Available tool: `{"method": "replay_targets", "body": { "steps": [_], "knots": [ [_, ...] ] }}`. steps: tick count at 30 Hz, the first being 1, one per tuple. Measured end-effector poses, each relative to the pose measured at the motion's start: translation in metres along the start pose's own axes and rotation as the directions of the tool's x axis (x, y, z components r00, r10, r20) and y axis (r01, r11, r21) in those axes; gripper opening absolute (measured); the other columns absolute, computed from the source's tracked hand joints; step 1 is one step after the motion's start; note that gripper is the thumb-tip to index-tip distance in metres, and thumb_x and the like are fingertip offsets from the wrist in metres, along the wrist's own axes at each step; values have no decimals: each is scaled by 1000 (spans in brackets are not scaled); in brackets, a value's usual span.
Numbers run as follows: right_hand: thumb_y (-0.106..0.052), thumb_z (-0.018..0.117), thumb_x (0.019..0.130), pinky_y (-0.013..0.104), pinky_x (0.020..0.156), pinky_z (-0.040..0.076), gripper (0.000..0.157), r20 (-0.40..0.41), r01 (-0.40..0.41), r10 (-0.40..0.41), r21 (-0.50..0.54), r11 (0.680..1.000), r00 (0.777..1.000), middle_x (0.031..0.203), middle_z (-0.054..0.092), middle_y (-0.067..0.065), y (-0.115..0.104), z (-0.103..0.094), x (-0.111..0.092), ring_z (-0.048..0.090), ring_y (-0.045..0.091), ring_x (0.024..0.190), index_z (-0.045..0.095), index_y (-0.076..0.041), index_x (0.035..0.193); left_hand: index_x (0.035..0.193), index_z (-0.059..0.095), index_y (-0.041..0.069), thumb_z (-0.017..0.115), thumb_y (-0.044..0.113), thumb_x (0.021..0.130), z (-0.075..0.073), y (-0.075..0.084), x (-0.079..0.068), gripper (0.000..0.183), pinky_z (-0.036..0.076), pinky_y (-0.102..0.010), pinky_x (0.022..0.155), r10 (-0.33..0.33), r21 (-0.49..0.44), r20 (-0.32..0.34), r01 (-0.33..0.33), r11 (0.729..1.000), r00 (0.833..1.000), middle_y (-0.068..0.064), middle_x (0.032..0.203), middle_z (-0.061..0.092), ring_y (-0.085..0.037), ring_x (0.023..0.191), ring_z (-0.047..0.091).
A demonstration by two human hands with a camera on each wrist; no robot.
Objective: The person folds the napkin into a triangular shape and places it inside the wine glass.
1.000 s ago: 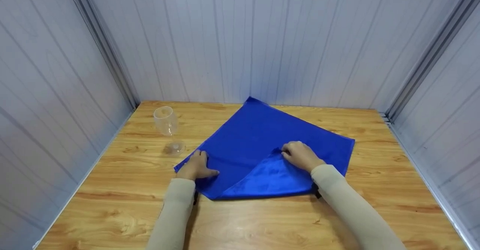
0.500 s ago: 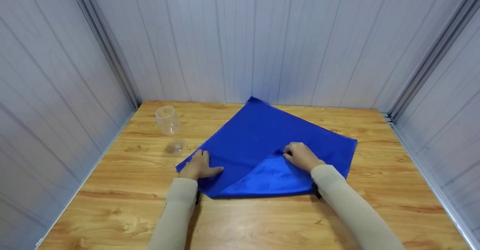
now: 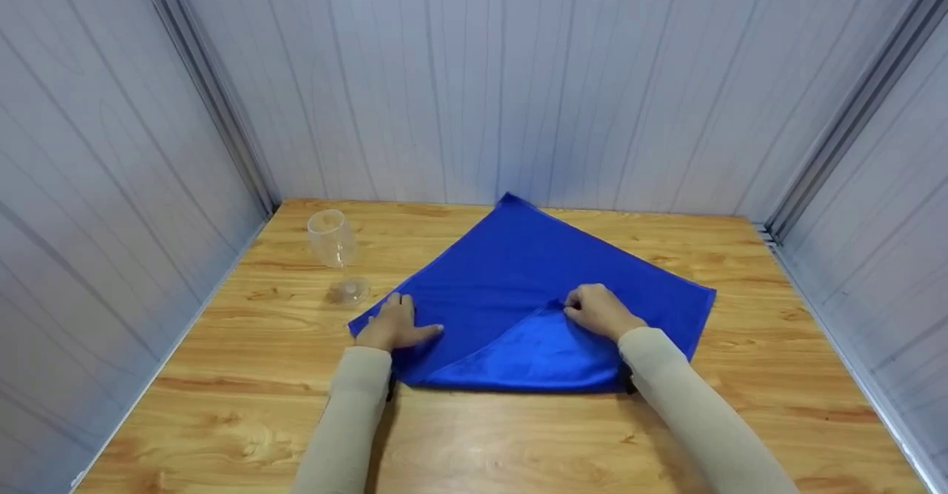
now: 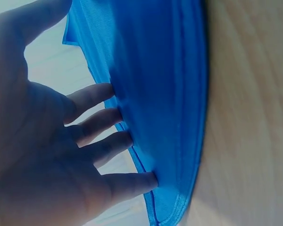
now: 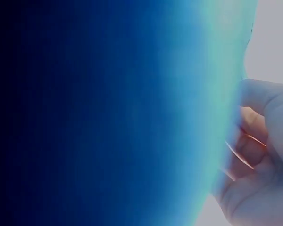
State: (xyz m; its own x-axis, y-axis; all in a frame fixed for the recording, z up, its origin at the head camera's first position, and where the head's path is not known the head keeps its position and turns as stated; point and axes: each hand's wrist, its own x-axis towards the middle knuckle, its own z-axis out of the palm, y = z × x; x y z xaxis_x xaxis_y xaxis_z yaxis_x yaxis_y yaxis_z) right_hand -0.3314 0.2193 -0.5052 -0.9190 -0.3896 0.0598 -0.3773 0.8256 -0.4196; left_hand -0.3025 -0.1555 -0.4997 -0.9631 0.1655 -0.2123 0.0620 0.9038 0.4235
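A blue cloth (image 3: pixel 511 257) is spread over the table, its near corner folded up and over so the shinier underside (image 3: pixel 518 353) shows. My right hand (image 3: pixel 602 312) pinches that turned-over corner between thumb and curled fingers. In the right wrist view the cloth (image 5: pixel 132 113) fills most of the picture and hides the fingertips of the right hand (image 5: pixel 264 150). On the cloth's left corner my left hand (image 3: pixel 396 325) rests with fingers spread. Seen from the left wrist, straight fingertips of the left hand (image 4: pixel 66 141) press onto the cloth (image 4: pixel 151 103) near its hemmed edge.
A clear stemmed glass (image 3: pixel 333 246) stands upright at the left, just beyond the left hand. Wood-grain table (image 3: pixel 503 442) surrounds the cloth. Pale panel walls (image 3: pixel 474 87) rise behind and on both sides.
The cloth's far and right corners have shifted to the right, and its near folded edge has pulled slightly rightward. My right hand has moved a little right, still pinching; the left stays on the cloth.
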Motion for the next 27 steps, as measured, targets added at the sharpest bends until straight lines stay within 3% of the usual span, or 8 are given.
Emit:
{"method": "replay_targets", "body": {
  "steps": [6, 12, 20, 27],
  "knots": [
    [-9, 68, 94, 43, 76, 56, 12, 12, -5, 5, -24, 1000, 1000, 93, 73, 12, 0, 0, -4, 68, 26, 86, 77, -1, 94, 147, 34, -9, 73, 54, 86, -1, 2, 6, 96, 23, -67, 111, -22, -3, 7, 22, 1000, 1000, -31, 153, 30, -46, 143, 28],
    [-7, 68, 93, 39, 68, 53, 12, 13, 0, 0, -49, 999, 1000, 83, 70, 8, -5, -2, -12, 62, 18, 73, 75, -3, 85, 143, 41, -5, 80, 53, 81, -4, 3, 11, 94, 26, -64, 111, -10, -9, 16, 10, 1000, 1000, -28, 154, 31, -46, 141, 32],
    [-4, 66, 91, 29, 52, 33, 31, 22, 28, -27, -47, 999, 999, 60, 46, -5, -9, -4, -20, 38, 12, 54, 59, -9, 62, 131, 50, -2, 83, 50, 78, -6, 3, 16, 81, 34, -61, 108, 44, -14, 20, -44, 999, 999, -26, 144, 40, -43, 134, 42],
    [-6, 68, 92, 31, 56, 43, 19, 49, 4, -2, -57, 998, 999, 68, 62, -1, -11, -5, -25, 48, 12, 59, 72, -6, 74, 132, 49, 0, 84, 47, 78, -7, 1, 19, 80, 41, -57, 104, 47, -43, 35, -46, 998, 998, -24, 143, 40, -40, 130, 46]
  ]
}}
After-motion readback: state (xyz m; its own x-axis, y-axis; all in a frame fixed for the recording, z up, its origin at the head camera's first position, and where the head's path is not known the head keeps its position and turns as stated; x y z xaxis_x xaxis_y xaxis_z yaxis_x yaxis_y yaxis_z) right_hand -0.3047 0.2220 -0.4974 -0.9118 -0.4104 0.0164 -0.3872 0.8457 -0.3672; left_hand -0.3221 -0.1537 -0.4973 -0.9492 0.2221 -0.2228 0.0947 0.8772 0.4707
